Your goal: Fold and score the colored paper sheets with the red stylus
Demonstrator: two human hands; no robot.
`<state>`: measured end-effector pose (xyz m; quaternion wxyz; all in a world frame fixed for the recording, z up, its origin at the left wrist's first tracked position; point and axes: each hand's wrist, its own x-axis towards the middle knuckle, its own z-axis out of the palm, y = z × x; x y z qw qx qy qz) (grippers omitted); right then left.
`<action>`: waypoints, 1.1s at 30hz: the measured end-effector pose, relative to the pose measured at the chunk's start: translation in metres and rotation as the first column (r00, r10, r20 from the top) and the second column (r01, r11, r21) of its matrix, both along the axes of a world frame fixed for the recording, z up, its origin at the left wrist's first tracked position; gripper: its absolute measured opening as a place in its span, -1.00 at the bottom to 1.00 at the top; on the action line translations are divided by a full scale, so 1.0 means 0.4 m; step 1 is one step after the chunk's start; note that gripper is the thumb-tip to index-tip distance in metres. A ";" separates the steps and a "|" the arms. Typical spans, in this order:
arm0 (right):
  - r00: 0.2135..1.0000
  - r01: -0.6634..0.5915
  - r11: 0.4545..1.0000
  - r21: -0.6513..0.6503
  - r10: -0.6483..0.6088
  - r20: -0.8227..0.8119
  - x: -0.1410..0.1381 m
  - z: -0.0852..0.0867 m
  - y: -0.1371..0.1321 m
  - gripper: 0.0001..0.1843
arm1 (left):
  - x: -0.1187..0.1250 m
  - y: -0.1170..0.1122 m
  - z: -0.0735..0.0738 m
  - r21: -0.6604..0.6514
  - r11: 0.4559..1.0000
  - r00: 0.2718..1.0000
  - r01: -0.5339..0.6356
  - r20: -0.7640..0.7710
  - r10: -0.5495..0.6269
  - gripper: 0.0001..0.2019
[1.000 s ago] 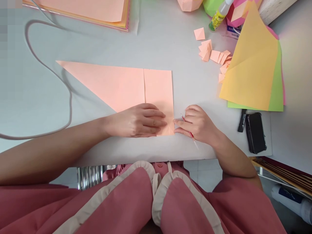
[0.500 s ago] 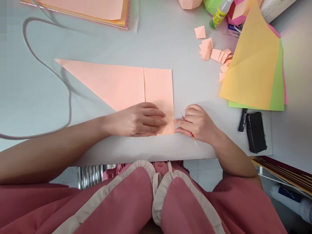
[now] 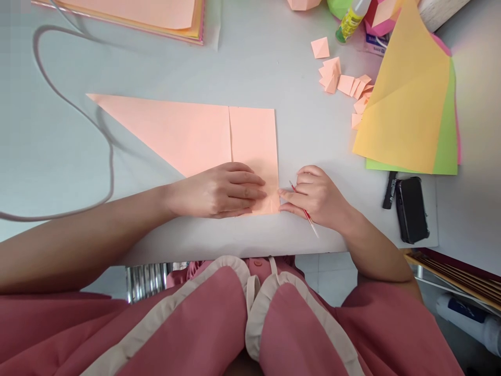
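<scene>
A peach sheet of paper [image 3: 176,128], folded into a long point at its left end, lies on the table with a crease line across it. My left hand [image 3: 225,190] rests flat on its lower part, fingers stretched to the right. By the sheet's lower right edge is my right hand [image 3: 319,196], its thumb and forefinger tips touching that edge. A thin red pen [image 3: 306,213] with a clear end is tucked in the curled fingers of the same hand, pointing up and left. The fingers cover part of its length.
Small folded peach paper pieces [image 3: 331,74] lie at the upper right beside yellow and green sheets [image 3: 407,109]. A glue bottle [image 3: 350,23] is behind them. A black phone-like object [image 3: 412,210] sits at the right. A white cable [image 3: 74,104] loops at the left, near stacked paper [image 3: 129,13].
</scene>
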<state>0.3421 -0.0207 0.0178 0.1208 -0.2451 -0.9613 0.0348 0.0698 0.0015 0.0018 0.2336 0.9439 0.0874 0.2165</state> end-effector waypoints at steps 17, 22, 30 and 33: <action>1.000 0.002 0.999 -0.045 -0.002 0.014 -0.001 0.008 0.000 -0.58 | 0.026 -0.038 0.016 -0.014 0.998 0.990 0.069 -0.124 -0.070 -0.60; 1.000 0.008 0.999 -0.049 -0.007 0.019 -0.002 0.009 0.001 -0.60 | 0.025 -0.030 0.022 -0.055 0.996 0.990 0.065 -0.121 -0.071 -0.57; 1.000 0.023 0.995 -0.097 -0.024 -0.018 0.000 0.002 0.008 -0.61 | 0.032 -0.020 0.025 -0.105 0.989 0.990 0.101 -0.086 -0.110 -0.62; 0.998 0.033 0.991 -0.128 -0.039 -0.045 -0.002 -0.002 0.014 -0.60 | 0.032 -0.019 0.026 -0.137 0.985 0.991 0.102 -0.076 -0.113 -0.62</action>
